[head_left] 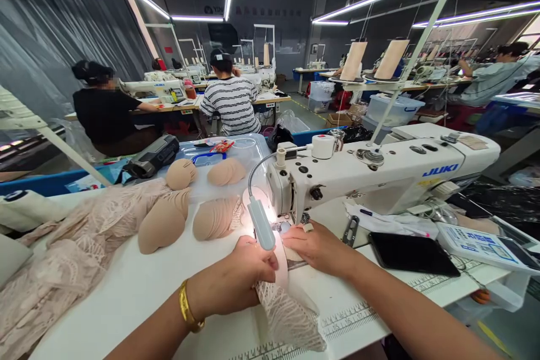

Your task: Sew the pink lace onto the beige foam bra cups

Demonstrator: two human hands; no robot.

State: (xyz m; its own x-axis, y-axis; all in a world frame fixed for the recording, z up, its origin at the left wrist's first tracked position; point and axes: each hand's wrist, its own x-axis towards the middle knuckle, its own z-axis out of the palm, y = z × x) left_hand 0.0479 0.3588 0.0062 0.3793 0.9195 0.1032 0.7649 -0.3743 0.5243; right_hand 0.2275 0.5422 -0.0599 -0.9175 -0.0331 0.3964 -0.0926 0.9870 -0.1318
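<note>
A white sewing machine (379, 171) stands on the table, its needle area lit by a grey lamp (260, 222) on a bendy neck. Just below the lamp, my left hand (236, 275) pinches a piece of pale lace fabric (291, 318) that hangs toward the table's front edge. Close to the presser foot, my right hand (318, 244) lies with fingers stretched flat on the cloth. The lamp head hides part of the fabric and of my left fingertips.
Beige bra cups (162, 222) are stacked on the left, beside heaped lace (80, 253). Thread snips (350, 230), a black tablet (413, 253) and a white box (476, 244) lie right of my right hand. Two thread cones (353, 61) stand above. Co-workers sit ahead.
</note>
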